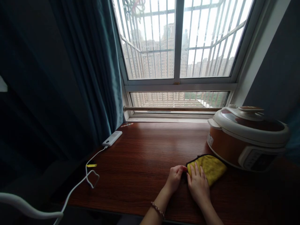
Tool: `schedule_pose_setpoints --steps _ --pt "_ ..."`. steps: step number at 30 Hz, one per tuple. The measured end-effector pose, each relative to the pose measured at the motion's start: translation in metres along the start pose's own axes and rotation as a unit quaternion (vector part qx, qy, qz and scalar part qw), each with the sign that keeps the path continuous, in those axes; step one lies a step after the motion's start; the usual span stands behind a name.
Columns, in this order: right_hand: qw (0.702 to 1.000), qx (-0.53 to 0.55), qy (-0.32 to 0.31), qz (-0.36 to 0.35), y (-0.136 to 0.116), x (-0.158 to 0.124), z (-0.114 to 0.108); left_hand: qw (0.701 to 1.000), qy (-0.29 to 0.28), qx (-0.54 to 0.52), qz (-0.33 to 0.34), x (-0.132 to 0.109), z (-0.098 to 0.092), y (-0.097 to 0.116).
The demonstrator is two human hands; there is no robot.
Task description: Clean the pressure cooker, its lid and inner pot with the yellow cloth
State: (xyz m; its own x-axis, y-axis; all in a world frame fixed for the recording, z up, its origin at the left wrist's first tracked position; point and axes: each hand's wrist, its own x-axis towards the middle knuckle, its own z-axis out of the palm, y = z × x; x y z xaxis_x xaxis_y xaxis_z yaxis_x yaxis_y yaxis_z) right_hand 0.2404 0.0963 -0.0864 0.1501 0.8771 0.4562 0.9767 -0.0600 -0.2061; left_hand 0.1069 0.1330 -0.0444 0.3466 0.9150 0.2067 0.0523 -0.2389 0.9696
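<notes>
A yellow cloth [214,168] with a dark edge lies folded on the brown wooden table. My right hand [199,184] rests flat on its left part, fingers stretched out over it. At the cloth's left corner is my left hand [175,178], its fingers closed in a pinch on the dark edge. A beaded bracelet [157,210] circles my left wrist. The cloth's far right end lies close to the front of a cooker.
An electric cooker [246,137] with a lid stands on the table's right. At the left lies a white power bank [112,138] with a white cable [77,184] and a yellow tag [91,165]. A blue curtain [93,68] hangs at the left of the barred window [177,43].
</notes>
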Motion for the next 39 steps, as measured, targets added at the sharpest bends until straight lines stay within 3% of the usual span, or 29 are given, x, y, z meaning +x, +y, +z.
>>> schedule_pose_setpoints --steps 9,13,15,19,23,25,28,32,35,39 --pt "0.999 0.015 -0.025 -0.014 0.001 0.002 -0.002 0.996 -0.002 0.089 0.029 0.000 0.000 0.002" --pt "0.994 0.101 -0.046 -0.020 0.005 0.002 0.001 0.981 0.013 0.173 0.085 -0.005 0.002 0.007" --pt "0.984 0.169 -0.045 -0.009 0.008 0.002 0.003 0.965 -0.009 0.234 0.115 -0.009 0.004 0.012" --pt "0.977 0.209 0.034 0.021 0.011 0.003 0.004 0.926 -0.086 0.339 0.144 -0.015 0.011 0.018" --pt "0.977 0.164 0.129 0.036 0.015 0.003 0.003 0.904 -0.085 0.392 0.147 -0.016 0.015 0.017" --pt "0.979 0.150 0.134 0.036 0.015 0.003 0.003 0.893 -0.085 0.414 0.155 -0.016 0.016 0.016" --pt "0.987 0.137 0.084 0.029 0.011 -0.002 0.002 0.872 -0.105 0.449 0.163 -0.022 0.012 0.019" --pt "0.983 0.177 0.052 -0.021 0.011 -0.020 -0.014 0.868 -0.079 0.480 0.096 -0.052 -0.013 0.034" --pt "0.981 0.169 0.085 -0.039 0.032 -0.042 -0.030 0.858 -0.002 0.513 0.014 -0.088 -0.055 0.040" --pt "0.987 0.104 0.117 -0.023 0.077 -0.065 -0.034 0.773 0.113 0.620 -0.063 -0.133 -0.119 0.028"
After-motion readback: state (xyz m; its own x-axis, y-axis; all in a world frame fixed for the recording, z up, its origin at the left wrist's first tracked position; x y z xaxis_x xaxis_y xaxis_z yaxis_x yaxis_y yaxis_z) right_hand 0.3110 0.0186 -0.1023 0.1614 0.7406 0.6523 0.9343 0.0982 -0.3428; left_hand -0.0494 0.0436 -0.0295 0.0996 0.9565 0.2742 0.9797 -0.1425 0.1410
